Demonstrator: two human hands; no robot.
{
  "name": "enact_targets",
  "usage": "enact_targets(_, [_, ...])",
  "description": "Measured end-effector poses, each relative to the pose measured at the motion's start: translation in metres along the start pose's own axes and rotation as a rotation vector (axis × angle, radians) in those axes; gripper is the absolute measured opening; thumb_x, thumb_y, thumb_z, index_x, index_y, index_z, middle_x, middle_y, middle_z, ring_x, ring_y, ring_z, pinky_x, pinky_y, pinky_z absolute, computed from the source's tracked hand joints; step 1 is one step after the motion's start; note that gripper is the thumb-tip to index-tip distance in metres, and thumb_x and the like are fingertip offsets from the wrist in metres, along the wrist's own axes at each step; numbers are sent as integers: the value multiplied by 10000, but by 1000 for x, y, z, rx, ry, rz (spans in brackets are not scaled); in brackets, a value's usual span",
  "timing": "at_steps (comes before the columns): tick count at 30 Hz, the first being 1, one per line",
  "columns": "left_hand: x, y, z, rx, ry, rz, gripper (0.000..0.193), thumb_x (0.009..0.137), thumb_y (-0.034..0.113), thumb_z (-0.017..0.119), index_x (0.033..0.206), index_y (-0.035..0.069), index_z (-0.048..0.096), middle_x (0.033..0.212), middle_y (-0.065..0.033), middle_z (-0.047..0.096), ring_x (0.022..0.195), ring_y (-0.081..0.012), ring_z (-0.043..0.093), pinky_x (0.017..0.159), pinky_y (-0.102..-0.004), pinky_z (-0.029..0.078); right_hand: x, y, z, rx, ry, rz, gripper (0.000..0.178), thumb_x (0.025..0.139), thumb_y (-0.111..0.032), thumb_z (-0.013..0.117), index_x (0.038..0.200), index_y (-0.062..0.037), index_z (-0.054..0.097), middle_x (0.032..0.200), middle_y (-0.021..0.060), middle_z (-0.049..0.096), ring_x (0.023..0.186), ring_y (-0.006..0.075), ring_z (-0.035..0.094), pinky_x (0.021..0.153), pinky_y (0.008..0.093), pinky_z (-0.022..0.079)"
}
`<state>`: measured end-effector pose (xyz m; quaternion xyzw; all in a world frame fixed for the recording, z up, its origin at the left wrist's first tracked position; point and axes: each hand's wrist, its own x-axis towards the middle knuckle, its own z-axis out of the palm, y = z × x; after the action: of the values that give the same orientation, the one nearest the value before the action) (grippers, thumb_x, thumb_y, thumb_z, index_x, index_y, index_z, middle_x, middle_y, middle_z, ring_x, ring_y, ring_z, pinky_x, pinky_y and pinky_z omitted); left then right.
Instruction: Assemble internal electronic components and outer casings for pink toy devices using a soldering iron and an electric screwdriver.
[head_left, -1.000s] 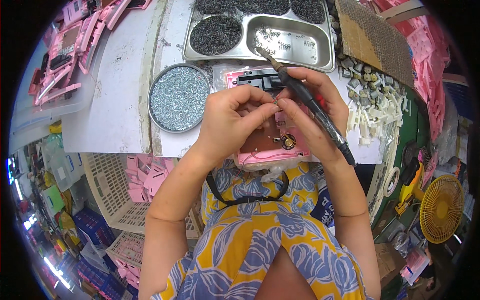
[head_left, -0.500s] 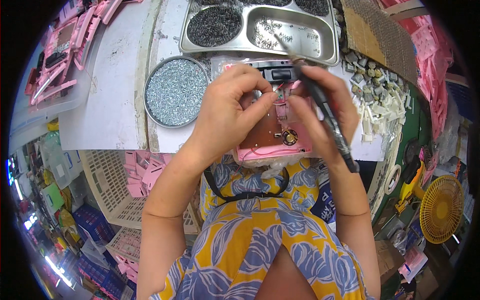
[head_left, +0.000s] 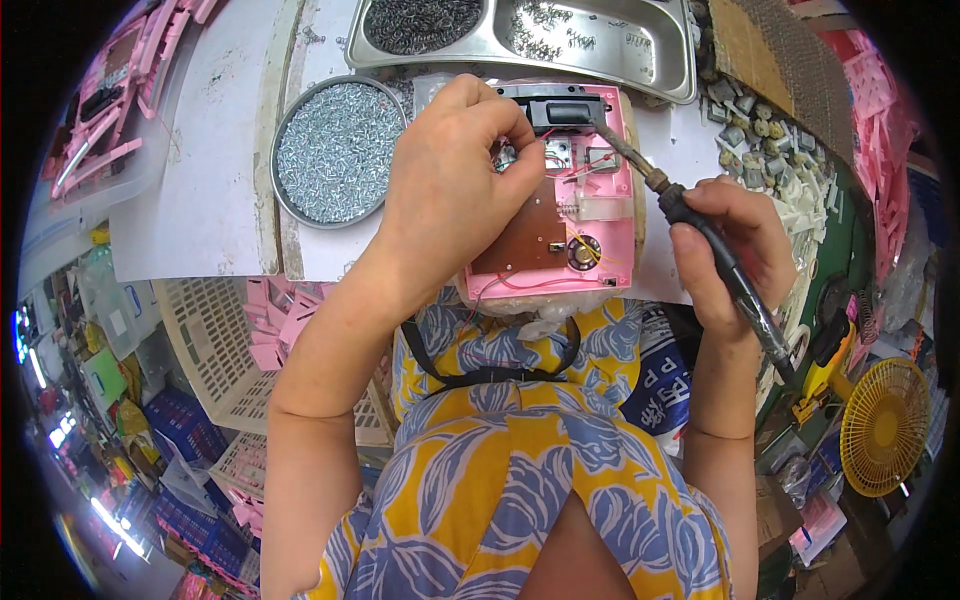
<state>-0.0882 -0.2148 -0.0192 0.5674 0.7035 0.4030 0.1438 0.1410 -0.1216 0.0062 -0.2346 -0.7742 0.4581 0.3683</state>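
Far left of my left hand, pink moulded parts (head_left: 110,120) lie heaped. Nearer, below the tabletop (head_left: 200,150) edge, a pale lattice crate (head_left: 215,350) holds pink pieces (head_left: 290,315). Just left of the hand: a round dish (head_left: 335,224) of small silvery metal pieces (head_left: 340,150).

Left hand (head_left: 455,180): thumb and forefinger pinched over the pink housing (head_left: 622,245), at its upper left; I cannot tell whether anything is between them. A steel tray (head_left: 490,45) stands beyond the hands. The housing lies between the hands, open side up, showing a brown board (head_left: 525,240), loose wires and a round speaker-like part (head_left: 584,252).

Right hand (head_left: 735,250): grasps a soldering iron (head_left: 688,208); its tip slants up-left to the black part (head_left: 570,112) atop the housing, contact unclear to me. Beyond that hand: grey parts (head_left: 765,140). Further right, nearer me: a yellow fan (head_left: 885,428).
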Motion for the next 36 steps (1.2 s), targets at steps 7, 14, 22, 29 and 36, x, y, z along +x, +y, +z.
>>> enact_targets(7, [0,-1,1,8,24,20,110,792,69,754,794,1,668,800,-71,575,653,-167,566,604,-289,458,7,9,4,-83,-94,-164,262,769,-25,797,996,10,672,798,99,696,601,129,575,541,241,439])
enact_targets(14, [-2,-2,2,-4,43,21,98,793,59,747,800,2,668,813,-71,576,656,-169,567,604,-290,461,8,14,10,-90,-99,-167,269,759,-52,819,981,-4,675,772,92,688,586,138,569,527,251,426])
enact_targets(22, [-2,-1,2,-24,44,17,101,790,50,746,799,-3,661,815,-67,572,659,-158,564,602,-282,459,12,15,8,-98,-130,-220,280,744,-48,838,974,-12,683,751,83,674,583,137,567,519,255,422])
enact_targets(29, [-3,-1,3,-33,56,8,96,787,44,744,799,-1,660,810,-63,566,651,-148,551,596,-271,451,15,15,7,-157,-163,-290,297,724,-18,834,984,-18,692,725,71,654,582,161,556,521,275,418])
enact_targets(36, [-3,1,4,-18,66,11,96,784,52,745,793,3,662,811,-66,567,652,-148,552,591,-272,451,18,13,-5,-168,-207,-368,291,721,0,812,986,-13,691,733,63,660,592,184,555,533,289,423])
